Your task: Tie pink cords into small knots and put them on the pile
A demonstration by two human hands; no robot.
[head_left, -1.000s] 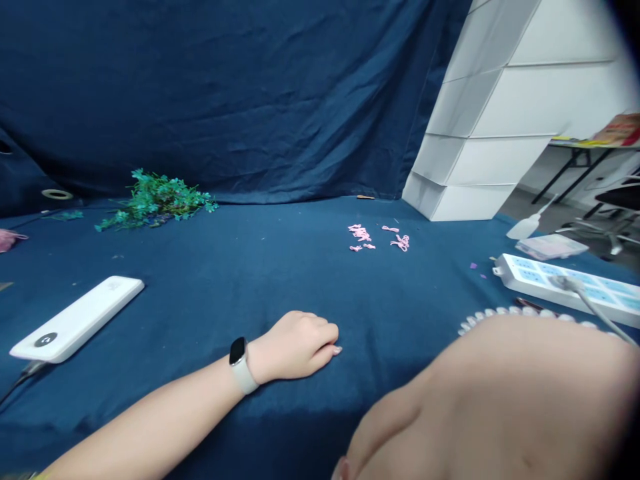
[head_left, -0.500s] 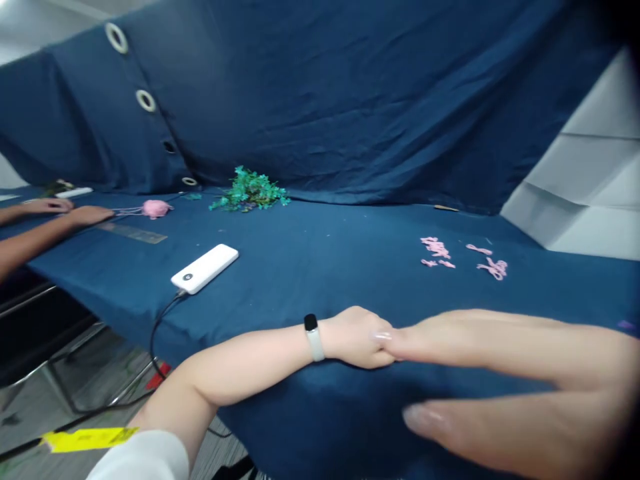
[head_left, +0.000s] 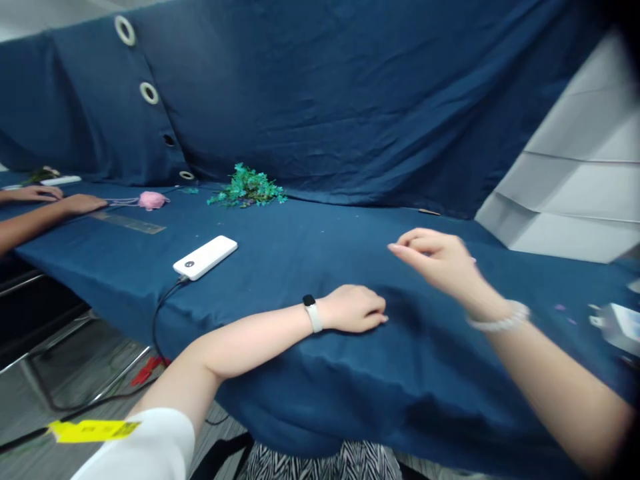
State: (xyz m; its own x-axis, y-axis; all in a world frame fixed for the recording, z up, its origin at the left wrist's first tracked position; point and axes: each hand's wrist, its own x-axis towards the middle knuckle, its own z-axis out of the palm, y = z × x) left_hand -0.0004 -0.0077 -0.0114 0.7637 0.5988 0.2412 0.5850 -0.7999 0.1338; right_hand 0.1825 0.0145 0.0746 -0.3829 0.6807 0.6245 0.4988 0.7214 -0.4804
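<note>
My left hand, with a pale-strapped watch at the wrist, rests on the blue cloth of the table near its front edge. Its fingers are curled into a loose fist, and the inside of the fist is hidden. Above the table to the right, my right hand hangs with thumb and fingers drawn together. Nothing shows between or beyond its fingertips. A white beaded bracelet circles that wrist. Only a tiny bit of pink shows just behind the right hand.
A white power bank with a black cable lies left of my left hand. Behind it are green-blue artificial flowers. Far left, a co-worker's hands touch strands from a pink yarn ball beside a ruler. Grey panels stand right.
My right hand has drawn back from close to the camera and my left hand, to above the table at right. It now covers the area of the pink yarn pieces.
</note>
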